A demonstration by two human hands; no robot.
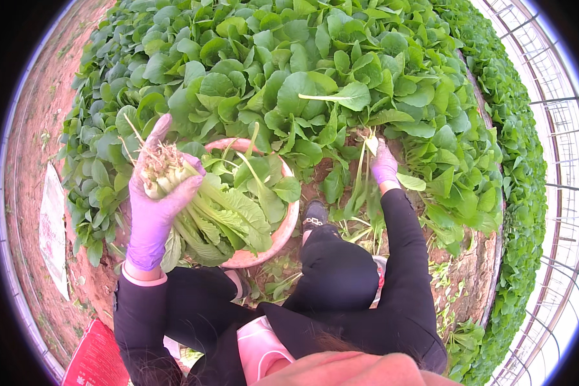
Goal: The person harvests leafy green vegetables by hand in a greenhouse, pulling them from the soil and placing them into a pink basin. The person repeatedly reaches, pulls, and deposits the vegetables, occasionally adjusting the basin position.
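My left hand (161, 193), in a purple glove, holds a bunch of leafy greens (222, 212) by the stems, with the roots pointing up and the leaves hanging over a round pink basin (289, 222). Loose leaves lie in the basin. In a glove of the same kind, my right hand (383, 161) grips a leafy plant (362, 181) near its root end, at the edge of the growing bed; its leaves hang down. A pale-stalked loose leaf (352, 96) rests on top of the standing greens (294, 91).
Dense greens fill the bed ahead. Scattered leaves lie on the soil near my shoe (314, 214). Partly behind my knee stands a pale container (380, 270). A white printed bag (53, 231) and a red printed bag (99, 357) lie at the left. Wire framing (559, 186) runs along the right.
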